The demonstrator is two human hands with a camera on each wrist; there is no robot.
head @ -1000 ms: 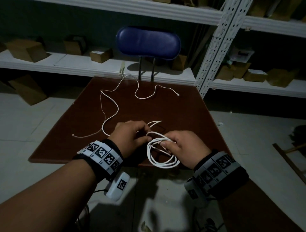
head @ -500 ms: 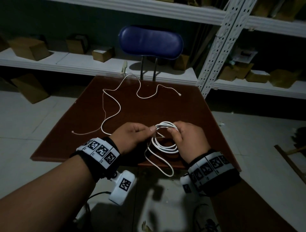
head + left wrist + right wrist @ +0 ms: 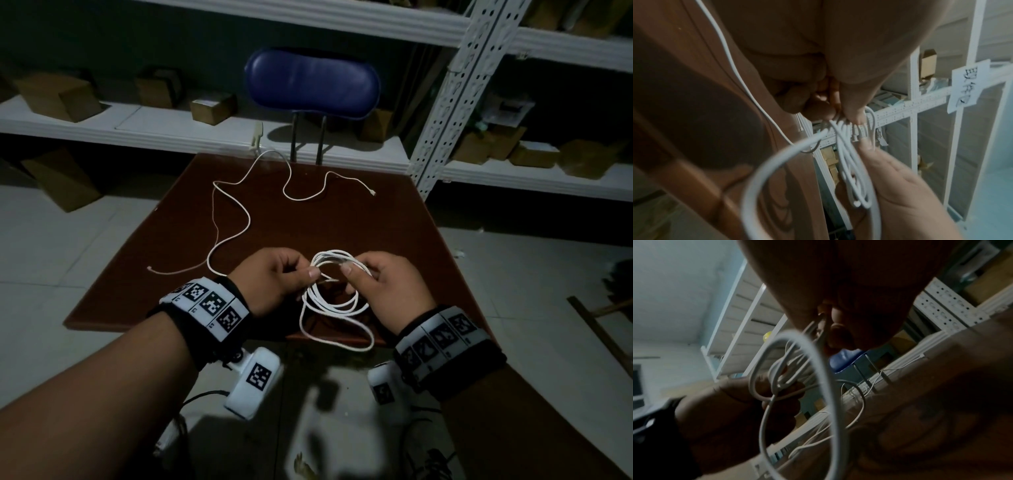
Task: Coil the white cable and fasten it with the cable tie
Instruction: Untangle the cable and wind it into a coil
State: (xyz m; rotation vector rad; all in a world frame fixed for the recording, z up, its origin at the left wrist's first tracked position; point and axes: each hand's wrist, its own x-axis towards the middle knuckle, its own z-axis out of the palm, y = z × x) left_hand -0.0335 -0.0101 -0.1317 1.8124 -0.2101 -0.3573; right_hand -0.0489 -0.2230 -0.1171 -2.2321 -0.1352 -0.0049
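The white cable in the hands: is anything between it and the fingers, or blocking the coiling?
Nothing visible. The left hand and right hand both pinch the white cable directly, its loops hanging free over the table edge. A second cable lies apart, farther back. No cable tie is identifiable.

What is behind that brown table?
Behind the brown table stands a chair with a blue backrest, then white shelves holding cardboard boxes. The chair's seat and legs are hidden by the tabletop.
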